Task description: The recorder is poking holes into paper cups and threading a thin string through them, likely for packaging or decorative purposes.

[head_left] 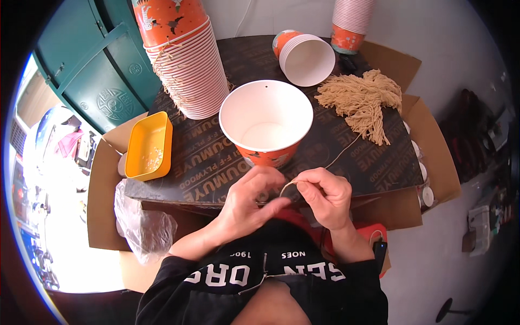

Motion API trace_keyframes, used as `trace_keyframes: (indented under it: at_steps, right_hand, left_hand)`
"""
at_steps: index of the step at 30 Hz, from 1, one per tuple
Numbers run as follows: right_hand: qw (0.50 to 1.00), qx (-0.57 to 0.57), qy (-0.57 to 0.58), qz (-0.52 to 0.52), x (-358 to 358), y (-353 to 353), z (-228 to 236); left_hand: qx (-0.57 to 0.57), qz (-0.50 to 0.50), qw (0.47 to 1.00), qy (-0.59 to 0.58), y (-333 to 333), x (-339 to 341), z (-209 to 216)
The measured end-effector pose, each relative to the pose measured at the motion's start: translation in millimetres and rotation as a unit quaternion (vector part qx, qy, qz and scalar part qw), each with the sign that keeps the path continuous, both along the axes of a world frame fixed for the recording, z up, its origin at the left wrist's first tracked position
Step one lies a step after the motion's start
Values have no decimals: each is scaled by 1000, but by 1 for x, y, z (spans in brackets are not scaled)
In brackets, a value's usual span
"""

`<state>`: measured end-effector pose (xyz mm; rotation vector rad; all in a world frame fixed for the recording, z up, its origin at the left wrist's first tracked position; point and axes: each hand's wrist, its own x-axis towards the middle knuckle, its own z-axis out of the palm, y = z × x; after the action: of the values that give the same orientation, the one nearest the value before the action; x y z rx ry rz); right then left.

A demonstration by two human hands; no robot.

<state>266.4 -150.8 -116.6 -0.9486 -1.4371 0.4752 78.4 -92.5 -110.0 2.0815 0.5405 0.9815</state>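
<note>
Close to the table's front edge, my right hand (325, 196) pinches a thin tan string (342, 155) between thumb and fingertips. A short end of it curls out toward my left hand (250, 201), whose thumb and fingers are apart, slightly blurred, just beside that end. Right beyond my hands stands a large paper bucket (265, 154), upright, orange with printed figures outside and white inside. Its inside looks bare, and a small dark hole shows near the far rim. From the string's other end spreads a heap of tan strings (364, 102) to the right.
At the left rises a tall stack of nested buckets (189, 76), with a yellow tray (149, 172) holding small pale bits nearer. Another bucket (307, 60) lies tipped at the back, by a second stack (351, 27). Cardboard boxes (433, 146) and a plastic bag (142, 222) flank the dark tabletop (189, 149).
</note>
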Motion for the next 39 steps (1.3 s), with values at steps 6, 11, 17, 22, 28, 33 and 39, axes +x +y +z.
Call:
trace_keyframes:
  at_steps: [6,11,17,22,28,33,39]
  right_hand:
    - [996,-36,-83,-8,9,6,-9]
    - [986,-131,19,98,-20,0,-5]
    - [994,-103,-3,45,-25,3,-7]
    - [993,-101,63,13,-25,7,-15]
    - [995,-52,67,-51,-27,9,-14]
    - [992,-9,13,-125,-25,8,-15]
    - [989,-17,-11,-144,-16,15,-10]
  left_hand:
    - [-38,4,999,15,5,-11,0]
    - [175,-8,980,96,10,-12,21]
    - [269,26,953,137,17,-21,38]
    - [322,174,921,131,49,-23,60]
    - [318,137,919,190,63,-29,44]
    - [336,98,920,174,46,-20,47]
    - [293,126,938,135,42,-24,59]
